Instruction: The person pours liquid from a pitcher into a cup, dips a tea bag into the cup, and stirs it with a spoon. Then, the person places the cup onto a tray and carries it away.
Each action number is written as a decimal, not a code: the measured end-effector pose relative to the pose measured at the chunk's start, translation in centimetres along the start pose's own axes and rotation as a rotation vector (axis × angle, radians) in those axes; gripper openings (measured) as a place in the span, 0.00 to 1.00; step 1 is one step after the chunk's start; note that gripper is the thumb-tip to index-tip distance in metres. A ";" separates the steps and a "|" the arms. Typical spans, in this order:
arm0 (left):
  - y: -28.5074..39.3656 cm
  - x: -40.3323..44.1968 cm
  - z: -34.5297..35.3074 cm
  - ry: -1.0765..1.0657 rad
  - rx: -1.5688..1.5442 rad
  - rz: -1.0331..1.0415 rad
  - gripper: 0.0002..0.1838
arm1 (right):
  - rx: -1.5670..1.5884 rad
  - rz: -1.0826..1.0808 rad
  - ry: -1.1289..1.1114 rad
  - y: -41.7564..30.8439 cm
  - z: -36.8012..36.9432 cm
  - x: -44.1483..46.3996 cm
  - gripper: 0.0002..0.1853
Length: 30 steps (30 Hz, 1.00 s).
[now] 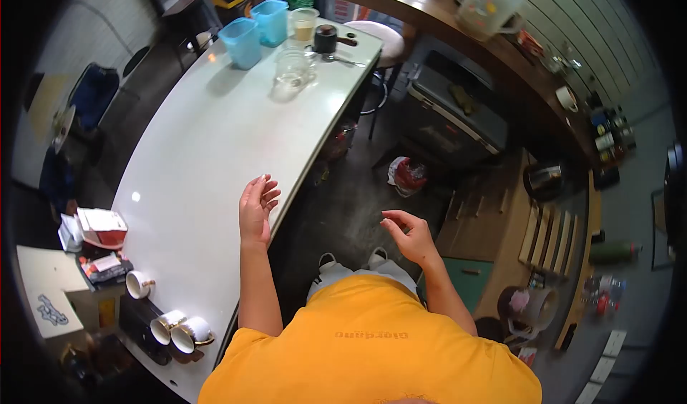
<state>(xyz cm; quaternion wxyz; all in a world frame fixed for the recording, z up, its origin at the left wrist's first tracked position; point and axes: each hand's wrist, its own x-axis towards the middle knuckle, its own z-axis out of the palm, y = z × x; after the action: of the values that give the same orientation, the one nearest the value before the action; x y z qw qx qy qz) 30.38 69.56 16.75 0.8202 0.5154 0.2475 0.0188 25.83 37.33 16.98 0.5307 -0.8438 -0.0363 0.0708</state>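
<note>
My left hand point(256, 209) hovers over the near edge of the white table point(207, 139), its fingers loosely curled and apart, holding nothing. Out over the floor to the right, my right hand point(411, 238) hangs with thumb and forefinger a little apart; nothing shows in it. Neither hand touches an object. At the table's far end stand two light-blue plastic containers point(242, 45), a clear cup with beige contents point(304, 26), a clear glass jug point(292, 73), a small dark pot point(325, 39) with a brown handle, and a metal spoon point(345, 61).
White mugs point(190, 334) with gold handles sit at the table's near left corner, beside packets point(104, 226). On my right are a wooden cabinet point(479, 221), a kettle point(544, 181) and a grey cooler box point(458, 107). A red-and-white bag point(408, 176) lies on the floor.
</note>
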 end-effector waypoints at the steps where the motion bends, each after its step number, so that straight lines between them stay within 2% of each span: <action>1: -0.7 0.3 -0.9 0.015 -0.015 0.002 0.14 | 0.029 0.008 -0.014 0.0 0.3 1.0 0.13; 6: -3.0 -0.2 -1.8 0.131 -0.027 -0.033 0.13 | 0.080 -0.017 -0.131 0.6 1.0 6.4 0.13; 9: -3.7 -0.8 -0.6 0.166 0.090 -0.109 0.15 | 0.178 -0.033 -0.214 1.2 0.8 9.8 0.13; 22: -4.4 -3.2 10.7 0.541 -0.121 0.080 0.16 | 0.181 -0.265 -0.469 2.8 -7.1 26.6 0.11; 26: -5.9 -6.6 11.9 0.664 -0.167 0.116 0.16 | 0.256 -0.258 -0.564 3.6 -5.8 30.0 0.10; 30: -7.3 -11.1 10.0 0.822 -0.252 0.154 0.14 | 0.328 -0.277 -0.677 2.2 -2.3 30.4 0.10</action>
<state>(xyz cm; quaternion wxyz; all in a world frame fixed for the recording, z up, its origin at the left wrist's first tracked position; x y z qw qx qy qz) 23.23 54.63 18.28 0.7063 0.3781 0.5099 0.3134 56.15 38.50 13.50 0.6210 -0.6640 -0.3107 0.2774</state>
